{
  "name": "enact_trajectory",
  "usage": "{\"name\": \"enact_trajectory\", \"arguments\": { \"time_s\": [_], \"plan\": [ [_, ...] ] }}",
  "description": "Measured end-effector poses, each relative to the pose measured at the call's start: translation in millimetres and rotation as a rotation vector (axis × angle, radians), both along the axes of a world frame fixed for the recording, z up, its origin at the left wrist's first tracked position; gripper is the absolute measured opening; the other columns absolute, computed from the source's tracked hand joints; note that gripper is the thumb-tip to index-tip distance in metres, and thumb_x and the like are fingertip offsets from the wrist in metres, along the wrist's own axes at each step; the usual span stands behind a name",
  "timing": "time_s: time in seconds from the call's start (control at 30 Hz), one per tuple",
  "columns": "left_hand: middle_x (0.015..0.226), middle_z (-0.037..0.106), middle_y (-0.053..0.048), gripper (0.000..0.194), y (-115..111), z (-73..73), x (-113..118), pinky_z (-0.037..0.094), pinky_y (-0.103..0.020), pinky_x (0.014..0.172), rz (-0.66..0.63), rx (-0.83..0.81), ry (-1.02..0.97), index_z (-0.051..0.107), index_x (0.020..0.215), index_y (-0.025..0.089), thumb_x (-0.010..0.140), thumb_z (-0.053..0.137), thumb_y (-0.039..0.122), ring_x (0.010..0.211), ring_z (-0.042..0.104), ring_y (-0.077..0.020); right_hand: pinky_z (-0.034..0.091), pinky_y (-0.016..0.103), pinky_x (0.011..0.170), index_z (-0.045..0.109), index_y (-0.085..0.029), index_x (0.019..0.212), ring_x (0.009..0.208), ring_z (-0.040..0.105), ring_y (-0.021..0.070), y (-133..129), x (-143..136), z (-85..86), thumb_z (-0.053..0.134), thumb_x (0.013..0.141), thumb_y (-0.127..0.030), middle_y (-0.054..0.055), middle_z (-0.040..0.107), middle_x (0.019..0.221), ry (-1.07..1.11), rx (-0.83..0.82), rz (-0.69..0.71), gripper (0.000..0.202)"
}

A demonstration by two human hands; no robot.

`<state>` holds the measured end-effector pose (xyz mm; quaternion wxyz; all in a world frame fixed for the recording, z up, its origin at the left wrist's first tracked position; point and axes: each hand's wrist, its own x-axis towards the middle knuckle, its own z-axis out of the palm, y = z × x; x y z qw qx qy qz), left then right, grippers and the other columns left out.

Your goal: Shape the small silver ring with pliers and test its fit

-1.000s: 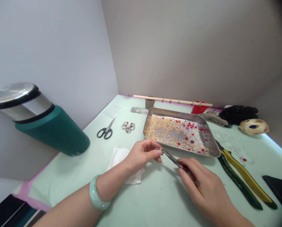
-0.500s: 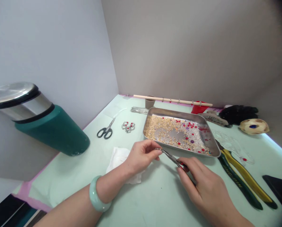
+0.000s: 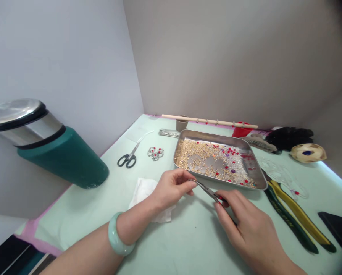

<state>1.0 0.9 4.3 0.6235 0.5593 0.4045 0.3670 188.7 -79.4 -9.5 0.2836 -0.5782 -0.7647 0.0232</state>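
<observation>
My right hand (image 3: 245, 223) grips small pliers (image 3: 207, 190) with red handles, jaws pointing up-left. My left hand (image 3: 172, 187) pinches a tiny metal piece at the plier jaws, fingers closed on it; the piece is too small to make out. Both hands hover over the pale green tabletop just in front of a metal tray (image 3: 259, 179) filled with gold, red and purple beads. A folded white tissue (image 3: 144, 190) lies under my left wrist, which wears a green bangle (image 3: 116, 238).
Black-handled scissors (image 3: 127, 158) and a small beaded ornament (image 3: 155, 153) lie left of the tray. A teal flask (image 3: 49, 147) lies on its side at the left wall. Green-and-yellow-handled pliers (image 3: 295, 215) rest at right. A wooden stick (image 3: 209, 121) runs along the back.
</observation>
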Motion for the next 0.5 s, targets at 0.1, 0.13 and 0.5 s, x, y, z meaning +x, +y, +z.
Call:
{"name": "enact_trajectory", "arguments": {
  "time_s": [0.1,0.13,0.5],
  "plan": [
    [0.065,0.06,-0.001,0.014,-0.6,-0.5,0.5,0.046,-0.026,0.061,0.018,0.034,0.039,0.06,0.076,0.013,0.071,0.066,0.025,0.058,0.059,-0.0112,0.045,0.03,0.061,0.053,-0.02,0.101,0.075,0.06,0.0181,-0.8,-0.6,-0.3,0.043,0.09,-0.034,0.004,0.061,0.085,0.006,-0.011,-0.005,0.02],
    [0.066,0.06,-0.001,0.013,-0.9,-1.0,0.5,0.046,-0.026,0.061,0.028,0.06,0.067,0.06,0.076,0.014,0.072,0.066,0.025,0.058,0.059,-0.0113,0.045,0.03,0.06,0.053,-0.021,0.101,0.074,0.06,0.0177,-1.0,-0.8,-0.4,0.042,0.091,-0.034,0.004,0.061,0.085,0.013,-0.031,-0.001,0.02],
    [0.068,0.064,-0.003,0.012,-4.3,-5.4,-0.3,0.045,-0.025,0.057,0.085,0.282,0.351,0.064,0.078,0.016,0.077,0.06,0.027,0.06,0.058,-0.0127,0.045,0.031,0.06,0.052,-0.022,0.102,0.076,0.061,0.0188,-1.0,-2.2,-6.1,0.039,0.092,-0.038,0.003,0.06,0.085,-0.044,-0.07,-0.04,0.022]
  ]
}}
